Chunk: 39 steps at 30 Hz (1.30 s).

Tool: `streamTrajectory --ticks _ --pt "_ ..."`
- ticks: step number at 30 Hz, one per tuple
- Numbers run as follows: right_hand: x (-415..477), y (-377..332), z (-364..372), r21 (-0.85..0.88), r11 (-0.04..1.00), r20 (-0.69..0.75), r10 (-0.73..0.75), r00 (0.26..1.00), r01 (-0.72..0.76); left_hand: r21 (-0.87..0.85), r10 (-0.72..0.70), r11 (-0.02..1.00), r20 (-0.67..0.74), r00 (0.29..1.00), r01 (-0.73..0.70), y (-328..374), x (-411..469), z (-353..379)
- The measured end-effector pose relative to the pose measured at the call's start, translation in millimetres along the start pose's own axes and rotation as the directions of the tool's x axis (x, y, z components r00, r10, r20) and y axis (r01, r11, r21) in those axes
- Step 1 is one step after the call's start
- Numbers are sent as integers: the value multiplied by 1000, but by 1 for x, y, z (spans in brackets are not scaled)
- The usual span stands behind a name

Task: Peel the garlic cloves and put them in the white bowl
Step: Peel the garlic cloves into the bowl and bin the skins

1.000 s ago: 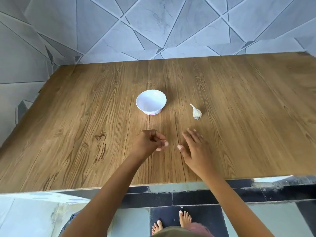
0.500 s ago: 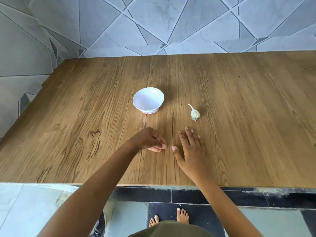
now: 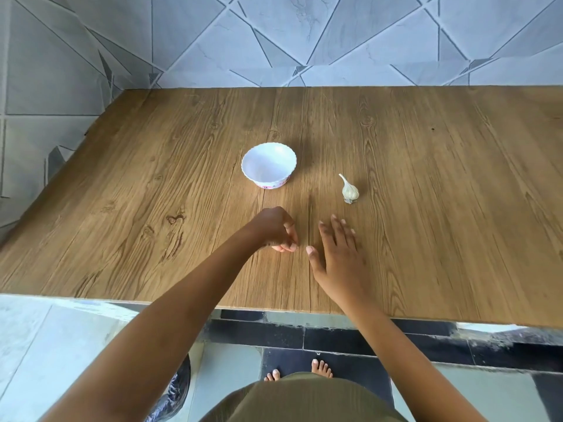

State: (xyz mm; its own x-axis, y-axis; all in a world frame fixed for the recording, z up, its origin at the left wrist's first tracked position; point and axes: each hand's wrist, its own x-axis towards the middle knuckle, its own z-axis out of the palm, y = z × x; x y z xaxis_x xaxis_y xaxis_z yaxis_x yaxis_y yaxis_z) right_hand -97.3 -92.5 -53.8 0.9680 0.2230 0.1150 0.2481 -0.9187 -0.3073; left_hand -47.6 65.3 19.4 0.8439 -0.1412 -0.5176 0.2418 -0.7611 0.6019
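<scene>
1. Whole garlic bulb (image 3: 349,190) lies unpeeled on the bench (image 3: 441,214), right of the empty white bowl (image 3: 271,181) and apart from it. Both are within easy reach, presumably staged for peeling.
2. Left hand (image 3: 274,229): fingers curled toward the thumb, nothing visible in them.
3. Right hand (image 3: 338,252): fingers straight and spread, holding nothing, short of the bulb.

A brown wood-grain tabletop (image 3: 426,208) fills the middle of the view, dark knots and streaks showing in its grain; its far edge meets a wall (image 3: 274,35) of pale grey marbled tiles cut in slanting, angular shapes with dark joints. Below its near edge lies a floor (image 3: 76,345) of pale tiles, with a band of dark tiles (image 3: 335,333) under the middle; something of crinkled black plastic (image 3: 173,391) sits at the lower left.
</scene>
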Motion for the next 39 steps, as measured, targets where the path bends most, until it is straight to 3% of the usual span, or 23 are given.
streamTrajectory --ticks 5,8,10,12,15,17,21,25,33,35,39 --pt "-4 1 1 56 998 -5 -23 1000 23 -64 81 994 -30 996 -83 -9 -6 1" --pt "-4 5 -2 329 941 -106 -39 994 72 -326 134 933 -68 989 -149 -23 -17 3" --pt "-3 6 -11 585 805 -129 -19 991 92 -556 136 810 -126 983 -183 -30 -26 7" --pt "-1 2 -26 781 624 -12 1 1000 9 -658 146 719 -171 974 -223 -31 -33 10" --pt "4 -10 -39 926 310 213 40 976 -214 -661 199 701 -181 963 -269 -24 -37 10" --pt "9 -15 -41 937 221 262 72 962 -271 -623 223 721 -204 953 -302 -21 -36 9" --pt "13 -16 -39 939 188 287 38 957 -290 -595 221 729 -262 939 -338 -24 -34 9" --pt "14 -18 -36 942 236 240 21 971 -238 -608 215 711 -290 932 -353 -26 -34 17" --pt "17 -19 -25 871 489 41 16 999 -43 -526 108 762 -473 875 -378 -26 -28 33" --pt "18 -20 -23 870 490 35 36 999 -48 -458 94 808 -521 848 -371 -27 -28 34" --pt "20 -20 -27 915 387 101 51 994 -113 -370 93 850 -594 799 -374 -26 -29 36"
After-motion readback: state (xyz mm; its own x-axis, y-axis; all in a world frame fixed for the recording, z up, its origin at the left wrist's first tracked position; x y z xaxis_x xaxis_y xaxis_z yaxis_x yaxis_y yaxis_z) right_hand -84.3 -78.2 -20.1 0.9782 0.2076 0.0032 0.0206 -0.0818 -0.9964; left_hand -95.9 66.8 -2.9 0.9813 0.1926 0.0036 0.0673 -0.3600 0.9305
